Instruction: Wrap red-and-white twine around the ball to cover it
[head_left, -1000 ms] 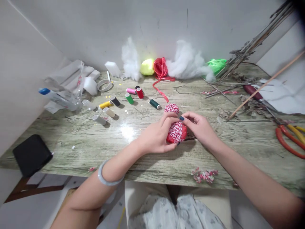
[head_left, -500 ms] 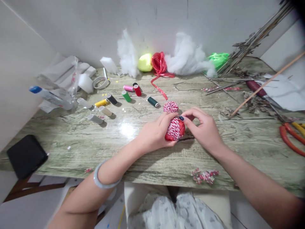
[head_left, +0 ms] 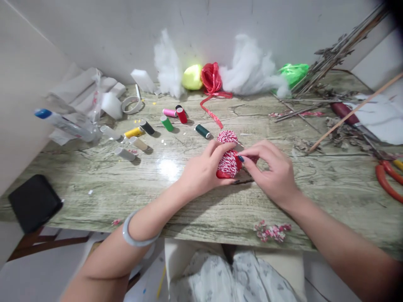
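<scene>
A red-and-white yarn-wrapped bundle [head_left: 228, 162] with red material showing at its lower end rests on the wood-patterned table. My left hand [head_left: 204, 165] is wrapped around its left side, thumb at the bottom and fingers over the top. A rounder red-and-white yarn ball [head_left: 227, 136] sits just beyond, against or joined to the bundle; I cannot tell which. My right hand [head_left: 267, 167] is pinched at the bundle's right side, thumb and forefinger together. What lies between those fingertips is too small to make out. A dark green thread spool [head_left: 202, 131] lies nearby.
Several thread spools [head_left: 166, 123] stand or lie to the left, with a tape roll [head_left: 132, 105] behind. White stuffing [head_left: 248, 69] and a red ribbon coil [head_left: 211, 78] sit along the wall. Dry twigs [head_left: 330, 63] and orange-handled pliers [head_left: 388, 182] are at right; yarn scraps [head_left: 272, 230] lie in front.
My right hand has shifted slightly right and down along the bundle's side, still pinched. The bundle has turned a little in my left hand. The whole view has tilted slightly.
</scene>
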A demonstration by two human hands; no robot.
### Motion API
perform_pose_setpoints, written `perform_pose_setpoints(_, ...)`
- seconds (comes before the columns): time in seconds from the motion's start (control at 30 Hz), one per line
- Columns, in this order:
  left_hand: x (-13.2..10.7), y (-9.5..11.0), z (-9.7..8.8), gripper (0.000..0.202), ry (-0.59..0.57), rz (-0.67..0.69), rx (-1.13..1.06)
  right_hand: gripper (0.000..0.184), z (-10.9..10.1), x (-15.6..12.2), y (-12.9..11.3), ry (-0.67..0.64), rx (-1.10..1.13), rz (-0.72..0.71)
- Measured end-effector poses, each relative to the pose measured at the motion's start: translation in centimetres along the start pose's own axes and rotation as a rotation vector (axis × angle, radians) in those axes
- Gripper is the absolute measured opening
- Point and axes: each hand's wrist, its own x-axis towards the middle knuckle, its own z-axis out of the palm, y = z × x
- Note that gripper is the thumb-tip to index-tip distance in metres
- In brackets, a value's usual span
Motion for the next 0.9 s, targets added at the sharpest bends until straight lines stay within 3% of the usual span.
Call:
perform_pose_setpoints(0.17,0.0,-0.2,0.1,0.07,0.034,0.061,-0.046,0.011,0.1,-0.1,-0.2,0.007,-0.022,-0.052)
perform_pose_setpoints(0.47,0.2,-0.7,0.2,0.072,0.118,0.128,-0.263,0.012,-0.1,-0.2,-0.2,0.012,-0.082,-0.106)
perform_pose_setpoints(0.63,0.3,-0.9,0.3,0.078,0.118,0.006,-0.388,0.01,-0.1,-0.1,-0.3,-0.004,-0.16,-0.165)
perform_pose_setpoints(0.9,0.6,-0.8,1.1,0.079,0.106,-0.138,-0.793,0.011,-0.2,-0.1,-0.2,-0.008,-0.262,-0.254)
